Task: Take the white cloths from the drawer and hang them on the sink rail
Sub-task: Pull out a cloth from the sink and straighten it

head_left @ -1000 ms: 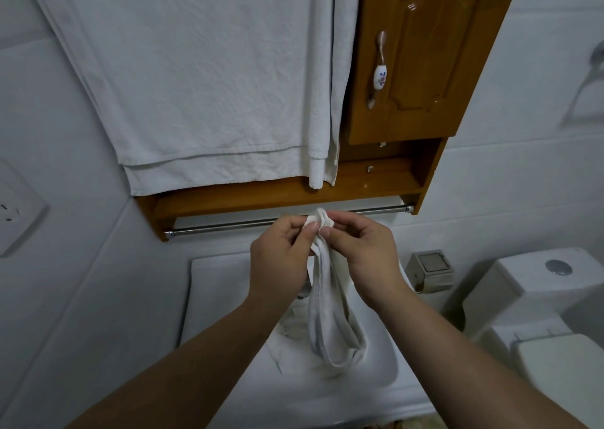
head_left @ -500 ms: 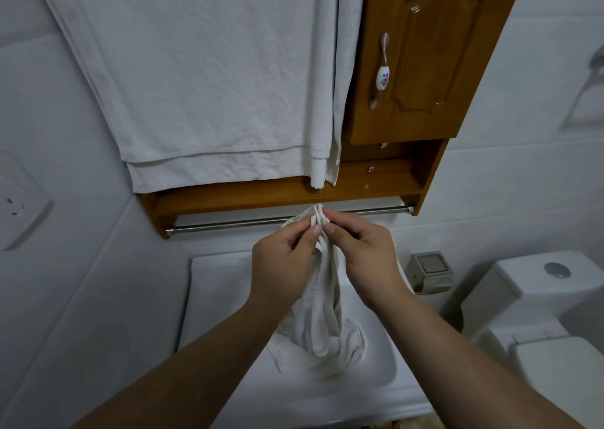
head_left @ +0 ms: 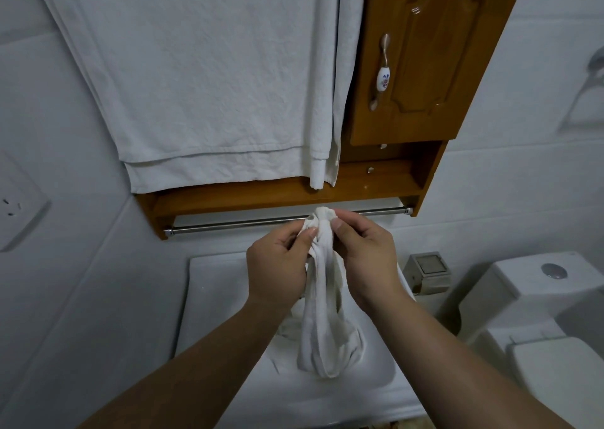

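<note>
Both hands, left hand (head_left: 277, 265) and right hand (head_left: 366, 258), fingers pinching bunched soft white cloth (head_left: 323, 324), shiny steel rail (head_left: 242, 222) just beyond, glossy wooden cabinet (head_left: 421, 59), no writing legible

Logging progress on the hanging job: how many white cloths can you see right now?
2. One large white towel hangs over the wooden cabinet, above the rail. One small white cloth is bunched between the left hand and right hand over the sink. Others may be hidden.
</note>
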The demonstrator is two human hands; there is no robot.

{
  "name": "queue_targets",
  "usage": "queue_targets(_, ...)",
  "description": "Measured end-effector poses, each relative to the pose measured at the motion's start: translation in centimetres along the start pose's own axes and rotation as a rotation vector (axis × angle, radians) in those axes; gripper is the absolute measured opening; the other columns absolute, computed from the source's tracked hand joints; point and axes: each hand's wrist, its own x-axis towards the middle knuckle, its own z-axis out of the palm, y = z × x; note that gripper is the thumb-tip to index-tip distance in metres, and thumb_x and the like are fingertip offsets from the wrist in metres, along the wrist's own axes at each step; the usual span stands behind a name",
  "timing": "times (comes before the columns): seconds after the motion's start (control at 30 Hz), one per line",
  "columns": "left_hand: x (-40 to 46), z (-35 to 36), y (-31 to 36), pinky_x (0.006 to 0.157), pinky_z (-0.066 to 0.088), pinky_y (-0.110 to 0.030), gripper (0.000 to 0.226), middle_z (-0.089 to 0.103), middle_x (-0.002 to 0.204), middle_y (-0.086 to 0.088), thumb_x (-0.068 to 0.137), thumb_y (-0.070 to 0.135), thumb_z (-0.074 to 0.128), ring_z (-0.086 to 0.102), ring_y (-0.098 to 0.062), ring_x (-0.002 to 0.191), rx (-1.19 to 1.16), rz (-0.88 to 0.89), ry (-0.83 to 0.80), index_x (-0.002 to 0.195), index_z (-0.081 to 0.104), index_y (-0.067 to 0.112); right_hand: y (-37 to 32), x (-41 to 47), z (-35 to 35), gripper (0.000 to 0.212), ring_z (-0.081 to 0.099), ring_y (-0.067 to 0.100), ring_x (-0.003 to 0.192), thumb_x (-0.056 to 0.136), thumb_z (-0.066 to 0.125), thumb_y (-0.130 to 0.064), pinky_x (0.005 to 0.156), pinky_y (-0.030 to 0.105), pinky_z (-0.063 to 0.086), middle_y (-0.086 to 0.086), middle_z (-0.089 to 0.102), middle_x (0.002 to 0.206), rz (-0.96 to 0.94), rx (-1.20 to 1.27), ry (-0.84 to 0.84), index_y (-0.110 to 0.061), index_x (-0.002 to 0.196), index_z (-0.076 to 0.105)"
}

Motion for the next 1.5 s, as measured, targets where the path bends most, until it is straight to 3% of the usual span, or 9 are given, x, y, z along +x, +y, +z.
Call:
queue_targets(0.33,0.1,-0.1,0.0,0.066,0.050,-0.009,0.017,0.069,0.080,0.020,0.089,0.023,0.071,0.066,0.002,0.078,0.094,0.078,0.084,0.104,0.077,0.022,-0.2,-0.8,1.3,0.025,0.061,-0.009,0.097,0.096,0.062,-0.019,0.086,0.013,0.049,-0.025,0.067,0.098,-0.210,-0.360,0.041,-0.037,0.110,0.073)
queue_targets(0.5,0.2,-0.3,-0.1,0.067,0.056,-0.020,0.010,0.073,0.079,0.015,0.090,0.029,0.068,0.068,-0.004,0.076,0.016,0.005,0.072,0.095,0.073,0.036,-0.3,-0.8,1.4,0.028,0.062,-0.002,0.101,0.097,0.061,-0.016,0.092,0.020,0.052,-0.023,0.066,0.102,-0.202,-0.398,-0.025,-0.030,0.118,0.072)
queue_targets(0.8,0.2,-0.4,0.2,0.068,0.050,-0.009,0.015,0.075,0.087,0.011,0.089,0.021,0.069,0.068,0.000,0.079,0.073,0.090,0.044,0.103,0.077,0.021,-0.6,-0.2,0.7,0.016,0.071,0.005,0.091,0.089,0.071,-0.017,0.083,0.025,0.058,-0.010,0.077,0.093,-0.131,-0.156,-0.008,-0.024,0.103,0.078)
queue_targets(0.93,0.4,-0.2,0.4,0.075,0.060,-0.035,0.008,0.075,0.080,0.007,0.090,0.025,0.068,0.072,-0.010,0.078,-0.109,-0.084,0.044,0.090,0.075,0.030,-0.3,0.2,0.2,0.010,0.073,0.014,0.087,0.091,0.070,-0.018,0.084,0.039,0.061,-0.004,0.077,0.090,-0.098,-0.119,0.047,-0.024,0.097,0.077)
queue_targets(1.0,0.8,-0.3,0.3,0.076,0.060,-0.040,0.010,0.075,0.080,0.007,0.091,0.027,0.068,0.072,-0.013,0.077,-0.140,-0.118,0.072,0.086,0.074,0.033,0.0,0.1,0.0,0.009,0.072,0.011,0.084,0.090,0.072,-0.020,0.081,0.034,0.061,-0.005,0.076,0.087,-0.134,-0.169,0.044,-0.026,0.095,0.077)
queue_targets(1.1,0.6,-0.2,0.9,0.070,0.056,-0.024,0.009,0.074,0.078,0.010,0.091,0.026,0.067,0.069,-0.006,0.075,-0.055,-0.027,0.035,0.089,0.072,0.034,0.1,-0.3,0.4,0.011,0.070,0.005,0.081,0.088,0.074,-0.021,0.075,0.020,0.057,-0.010,0.075,0.084,-0.161,-0.223,0.042,-0.031,0.091,0.076)
queue_targets(1.17,0.3,-0.1,1.1,0.067,0.054,-0.018,0.012,0.072,0.078,0.013,0.091,0.025,0.067,0.068,-0.003,0.075,-0.001,0.022,0.016,0.091,0.071,0.036,0.2,-0.2,0.5,0.010,0.070,0.004,0.082,0.088,0.074,-0.021,0.076,0.021,0.057,-0.011,0.075,0.084,-0.155,-0.216,0.079,-0.030,0.091,0.077)
queue_targets(1.27,0.2,0.0,0.8,0.073,0.057,-0.024,0.010,0.074,0.084,0.011,0.091,0.024,0.067,0.069,-0.005,0.081,0.005,0.032,-0.015,0.098,0.075,0.026,0.1,0.0,0.2,0.010,0.071,0.006,0.084,0.090,0.072,-0.022,0.078,0.027,0.059,-0.013,0.075,0.086,-0.140,-0.166,0.121,-0.030,0.093,0.076)
queue_targets(1.5,0.0,0.2,0.8,0.073,0.057,-0.022,0.013,0.073,0.085,0.014,0.092,0.022,0.067,0.069,-0.002,0.080,-0.009,0.059,-0.018,0.101,0.072,0.030,-0.5,-0.7,0.3,0.018,0.066,-0.005,0.086,0.091,0.070,-0.021,0.071,0.006,0.050,-0.021,0.073,0.084,-0.227,-0.234,0.071,-0.039,0.092,0.071)
